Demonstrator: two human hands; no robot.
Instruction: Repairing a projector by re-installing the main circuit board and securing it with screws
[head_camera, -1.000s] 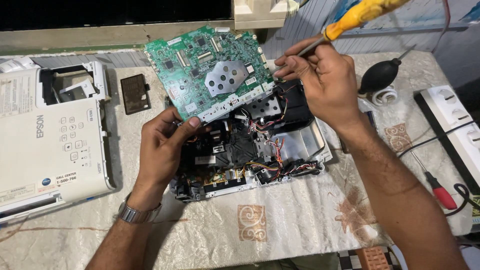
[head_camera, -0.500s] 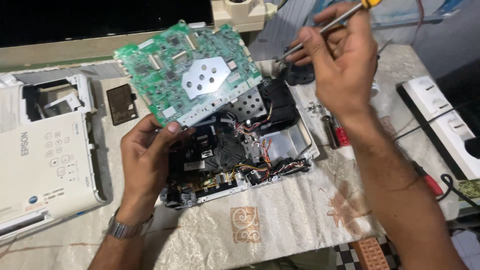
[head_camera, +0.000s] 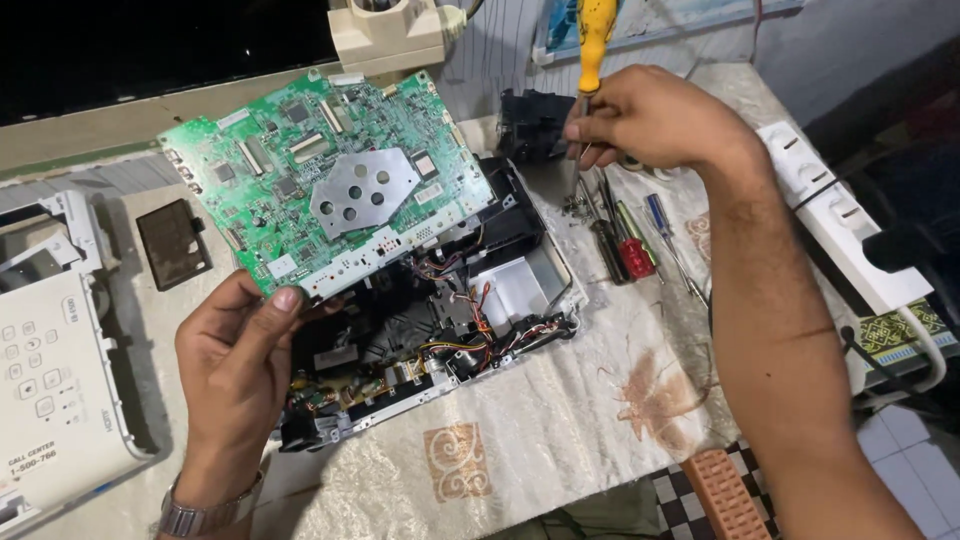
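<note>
Nearest the camera, on the pale patterned tablecloth (head_camera: 560, 430), the left hand (head_camera: 235, 365) rose from a wrist wearing a metal watch (head_camera: 200, 515), its thumb and fingers pinching the lower edge of a green circuit board (head_camera: 330, 185). The board was tilted up above the opened black device chassis (head_camera: 420, 340), where coloured wires and a pale plastic part lay exposed. To the left lay a white casing cover (head_camera: 50, 390) with buttons, and beyond it a small dark rectangular panel (head_camera: 172, 243). Farther back on the right, the right hand (head_camera: 655, 120) had its fingers closed round the shaft of a yellow-handled screwdriver (head_camera: 595, 40), held upright beside the board. Just below that hand several loose screwdrivers (head_camera: 630, 245) lay on the cloth, one with a red handle. A white power strip (head_camera: 840, 230) ran along the right edge of the table.
</note>
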